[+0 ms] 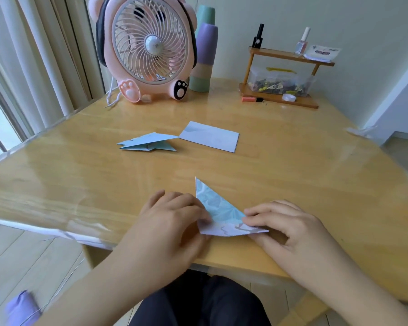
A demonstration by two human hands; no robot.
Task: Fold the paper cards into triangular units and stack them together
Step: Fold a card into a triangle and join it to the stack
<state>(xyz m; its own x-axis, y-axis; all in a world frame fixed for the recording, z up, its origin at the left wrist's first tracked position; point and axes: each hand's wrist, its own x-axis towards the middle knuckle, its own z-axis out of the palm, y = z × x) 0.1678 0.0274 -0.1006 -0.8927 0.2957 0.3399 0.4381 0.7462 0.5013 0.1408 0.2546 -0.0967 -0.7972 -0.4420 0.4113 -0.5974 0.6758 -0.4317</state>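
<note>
We saw a light wooden table with a glossy top, and near the middle of its near edge lay a partly folded card of pale blue and white patterned paper, one pointed flap of it standing up from the tabletop and tilting toward the far edge. Our left hand lay on the card's left end, fingers curled, with the fingertips pressing the paper down; whether the thumb was under the card we could not tell. Our right hand held the card's right end, its fingers bent over the top of the paper and the thumb under the card's right corner, so the corner was pinched. Toward the middle of the table, well apart from the hands, lay a group of finished pale blue folded triangular units slotted together, and just beside them to the right, its corner touching their tip, a flat unfolded white rectangular card. Along the far edge stood a pink plastic desk fan with paw-shaped feet, a stack of pastel green, purple and beige cups just to its right, and near the far right corner a small two-tier wooden shelf carrying two small bottles on top and a clear plastic box of small dark and yellow items beneath.
</note>
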